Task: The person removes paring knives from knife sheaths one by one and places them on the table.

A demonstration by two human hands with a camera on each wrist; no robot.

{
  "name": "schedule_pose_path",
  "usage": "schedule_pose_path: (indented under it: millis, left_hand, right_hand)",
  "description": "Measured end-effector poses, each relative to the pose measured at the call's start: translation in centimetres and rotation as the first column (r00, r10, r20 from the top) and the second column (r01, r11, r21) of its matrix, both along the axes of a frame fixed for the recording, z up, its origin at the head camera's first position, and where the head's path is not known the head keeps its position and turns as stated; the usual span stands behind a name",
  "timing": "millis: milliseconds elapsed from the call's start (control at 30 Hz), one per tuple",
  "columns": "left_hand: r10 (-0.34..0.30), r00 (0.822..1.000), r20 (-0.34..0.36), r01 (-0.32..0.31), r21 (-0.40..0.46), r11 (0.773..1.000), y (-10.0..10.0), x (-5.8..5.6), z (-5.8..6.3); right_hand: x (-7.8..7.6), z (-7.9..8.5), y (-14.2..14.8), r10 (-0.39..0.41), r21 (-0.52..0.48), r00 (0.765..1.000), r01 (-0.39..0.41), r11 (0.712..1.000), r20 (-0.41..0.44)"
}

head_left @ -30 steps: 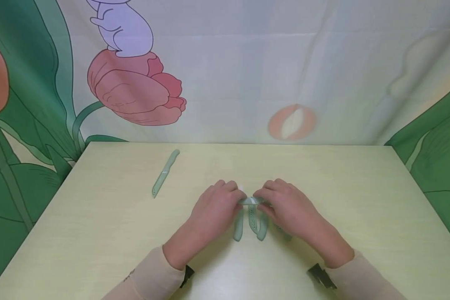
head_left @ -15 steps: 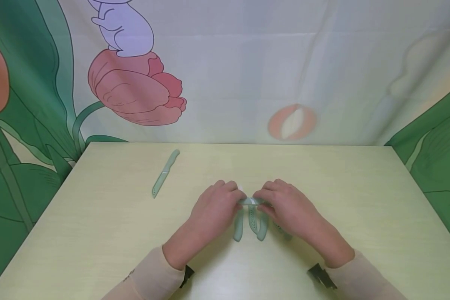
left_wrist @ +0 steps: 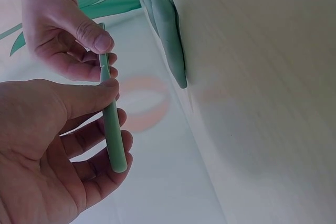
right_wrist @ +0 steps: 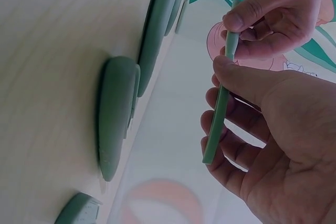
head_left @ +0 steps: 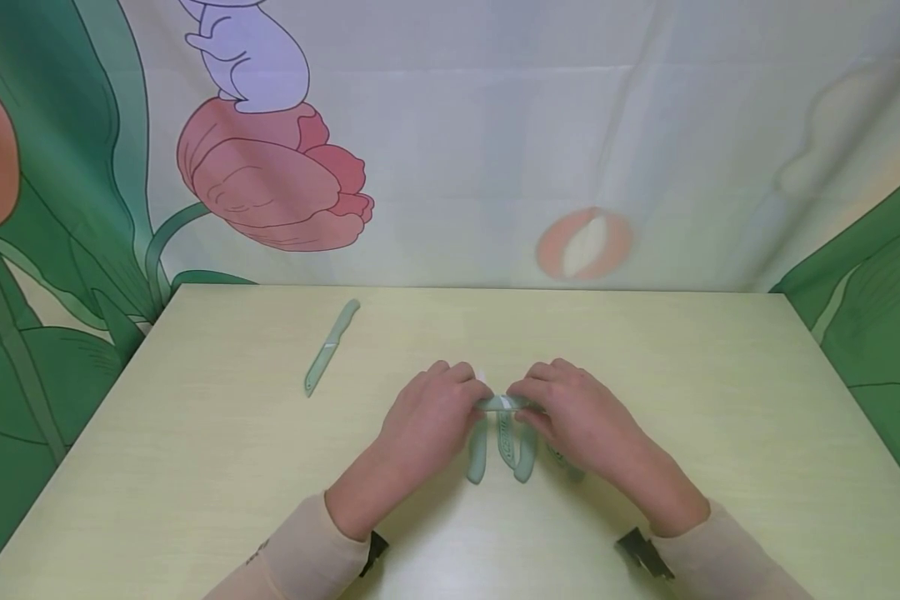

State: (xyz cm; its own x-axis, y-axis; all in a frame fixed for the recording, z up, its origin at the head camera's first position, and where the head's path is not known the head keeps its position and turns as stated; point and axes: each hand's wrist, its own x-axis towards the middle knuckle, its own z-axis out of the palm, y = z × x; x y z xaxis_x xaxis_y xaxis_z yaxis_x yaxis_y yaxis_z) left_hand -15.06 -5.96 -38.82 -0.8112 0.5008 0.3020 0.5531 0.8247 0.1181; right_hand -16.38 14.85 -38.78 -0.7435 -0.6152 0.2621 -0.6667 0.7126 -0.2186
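Note:
A small pale green knife (head_left: 502, 402) is held level above the table between both hands. My left hand (head_left: 429, 417) pinches its rounded handle (left_wrist: 113, 135), thumb on one side and fingers on the other. At the opposite end, my right hand (head_left: 588, 417) grips the flatter blade part (right_wrist: 216, 124) between thumb and fingers. Whether that part is bare blade or a cover, I cannot tell. Beneath the hands lie several similar green knives, among them one with its handle (head_left: 477, 454) toward me and another handle (head_left: 525, 457) beside it. The hands partly hide them.
Another green knife (head_left: 332, 346) lies slanted on the table at the far left, apart from the rest. The pale table (head_left: 682, 350) ends at a printed curtain (head_left: 450, 167) behind it. Dark straps (head_left: 645, 552) show under the sleeves.

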Motion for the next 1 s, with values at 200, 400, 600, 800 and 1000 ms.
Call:
schedule_pose_path:
  millis: [200, 400, 600, 800, 1000]
  left_hand:
    - [-0.002, 1.0, -0.001, 0.002, 0.004, 1.0, 0.01, -0.03, 0.07]
    - [-0.006, 1.0, -0.006, 0.006, 0.007, 1.0, 0.02, -0.05, 0.11]
    - [0.0, 1.0, 0.001, 0.0, 0.01, 1.0, 0.06, -0.12, 0.15]
    - [0.002, 1.0, -0.002, -0.002, 0.01, 1.0, 0.08, -0.19, 0.25]
    - [-0.004, 1.0, -0.006, 0.004, 0.018, 1.0, 0.0, -0.28, 0.38]
  right_hand:
    - [-0.05, 0.11, 0.07, 0.004, -0.003, 1.0, -0.004, 1.0, -0.001]
    - [-0.14, 0.17, 0.15, 0.015, 0.0, 1.0, -0.015, 1.0, -0.002]
    - [-0.26, 0.2, 0.21, 0.007, 0.002, 1.0, -0.007, 1.0, 0.007]
    - [-0.39, 0.26, 0.35, -0.002, 0.005, 1.0, 0.002, 1.0, 0.01]
    - [-0.53, 0.23, 0.49, 0.011, -0.009, 1.0, -0.011, 1.0, -0.003]
